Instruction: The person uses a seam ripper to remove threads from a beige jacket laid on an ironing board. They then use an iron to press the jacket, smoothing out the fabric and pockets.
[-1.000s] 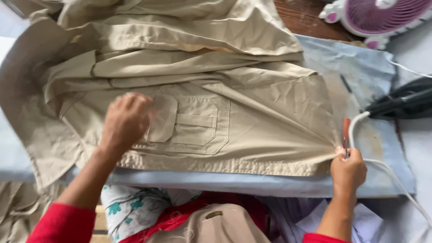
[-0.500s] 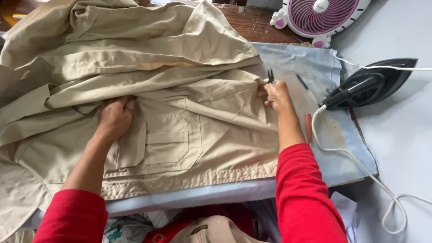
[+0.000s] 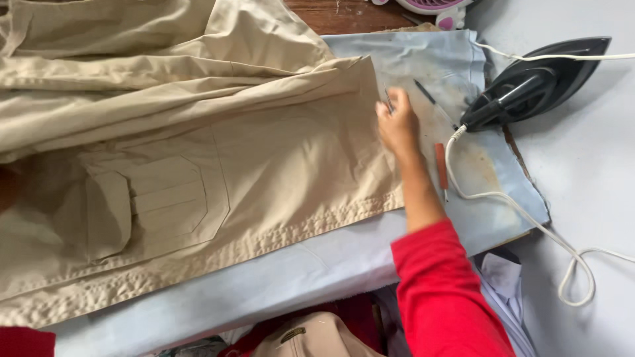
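A beige garment [image 3: 264,152] with a flap pocket [image 3: 152,198] lies spread over a light blue padded board [image 3: 456,59]. My right hand [image 3: 399,127] rests at the garment's right edge, fingers closed on a thin dark metal tool [image 3: 388,100] that pokes out above them. Only a dark sliver of my left hand [image 3: 5,185] shows at the frame's left edge, on the cloth beside the pocket. Its fingers are out of sight. A corner of my red left sleeve [image 3: 23,340] shows at the bottom left.
A black iron [image 3: 532,82] lies on the grey table to the right, its white cord [image 3: 509,201] looping across the board. A red-handled tool [image 3: 440,165] and a thin dark stick [image 3: 424,91] lie on the board. A pink fan [image 3: 436,8] stands at the back.
The view has shifted right and closer. My right hand stays at the garment's right edge with the tool. My left hand, earlier flat by the pocket, has slid almost out of frame.
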